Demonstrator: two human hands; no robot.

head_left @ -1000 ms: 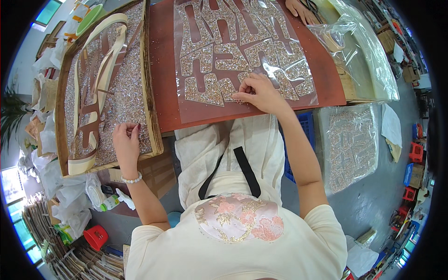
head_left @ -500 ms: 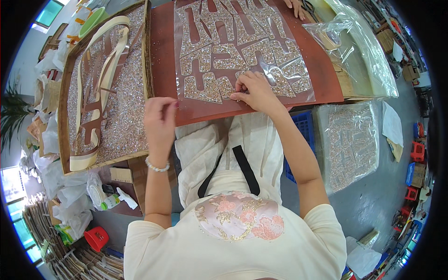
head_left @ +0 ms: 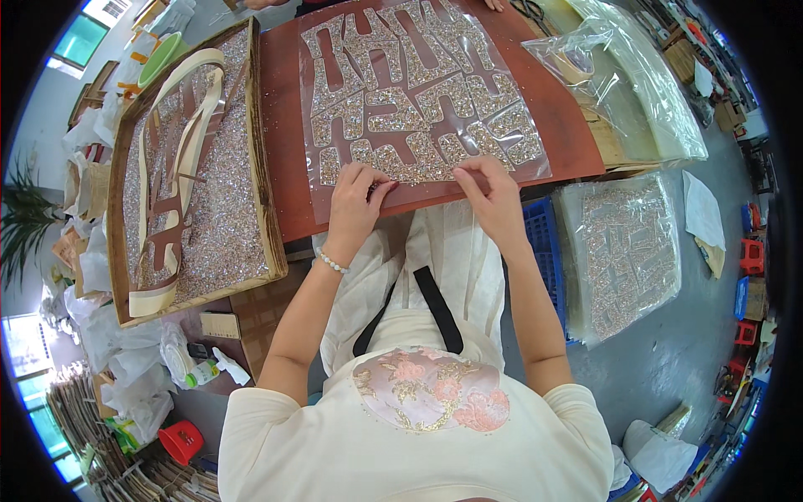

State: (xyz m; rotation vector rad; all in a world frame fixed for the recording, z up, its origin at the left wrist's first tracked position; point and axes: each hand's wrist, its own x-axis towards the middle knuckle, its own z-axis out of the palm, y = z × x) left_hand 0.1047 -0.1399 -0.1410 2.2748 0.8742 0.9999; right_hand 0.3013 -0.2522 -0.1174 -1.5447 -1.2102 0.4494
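A clear plastic sheet [head_left: 393,115] covered with glittering stone-covered shapes lies on a red-brown board [head_left: 288,159] in front of me. At its near left edge my left hand [head_left: 355,207] is closed, thumb and forefinger pinched together close to the glittery pieces. My right hand [head_left: 495,201] is closed in a similar pinch farther right along the same edge, its fingertips at a glittery piece [head_left: 452,149]. Whatever lies between the fingertips of either hand is too small to tell.
At left stands a wooden tray [head_left: 272,209] of loose sparkling stones [head_left: 222,226], with cream and brown cut-out strips [head_left: 167,201] on top. Clear film [head_left: 644,109] lies at far right, above a bagged glittery sheet [head_left: 627,251] and blue crate [head_left: 544,251]. Another person's hand [head_left: 494,4] shows at the far edge.
My left hand has moved right and forward from beside the tray to the sheet's near edge. My right hand has shifted right. The whole view has shifted slightly.
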